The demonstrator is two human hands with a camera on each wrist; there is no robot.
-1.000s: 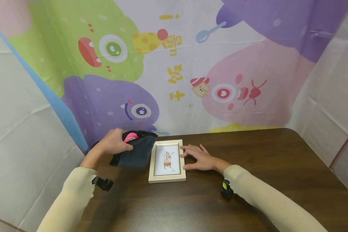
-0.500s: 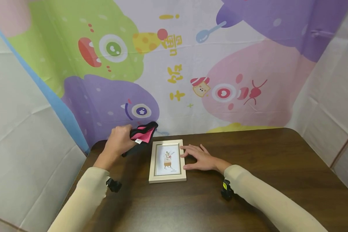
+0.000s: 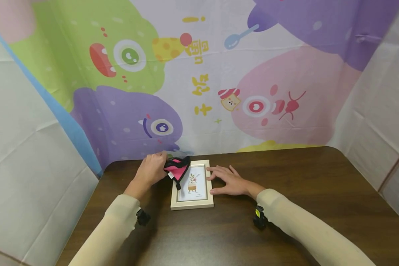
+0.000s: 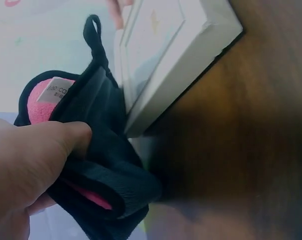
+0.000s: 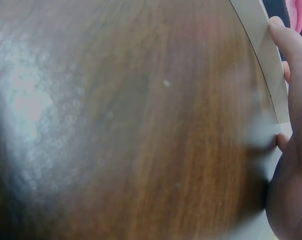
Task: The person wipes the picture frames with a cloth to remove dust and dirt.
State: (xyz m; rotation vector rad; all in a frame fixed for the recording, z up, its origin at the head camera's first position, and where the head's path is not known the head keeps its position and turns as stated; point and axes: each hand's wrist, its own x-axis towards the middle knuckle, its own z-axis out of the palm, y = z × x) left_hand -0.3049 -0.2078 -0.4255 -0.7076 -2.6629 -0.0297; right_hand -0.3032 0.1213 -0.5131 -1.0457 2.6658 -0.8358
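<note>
"Two items and two hands to enter, all at one surface (image 3: 199, 240). Item one?"

"Picture frame (image 3: 193, 204), pale, one. Lying flat, face up, close to the far edge of the surface, nearer its far left corner than its far right. Contains a printed picture (image 3: 193, 187) of a potted plant."

"Item two?"

"Cloth (image 3: 177, 171), one. Dark outer face, pink inner face, black edging, white label (image 4: 55, 91), small black loop (image 4: 97, 47) on the edging. Its folds are pinched between thumb and fingers of the left hand (image 3: 151, 170)."

"The other hand?"

"Right hand (image 3: 231, 182): fingers spread, tips touching the right side of the picture frame. Nothing gripped."

"Changes to log?"

"One of note. Half a second ago the cloth was off beyond the far left corner of the picture frame, towards the far edge of the surface. Now it overlaps the left part of the picture frame in the head view, pink face showing, a loose corner covering some of the printed picture. Right hand and picture frame: position unchanged."

"Contact between cloth and picture frame?"

"Just beside or touching; pressure cannot be told."

"Significance?"

"By judgement: the cloth has been brought to the picture frame, so both items are now in play together, and the right hand appears to be steadying."
</note>
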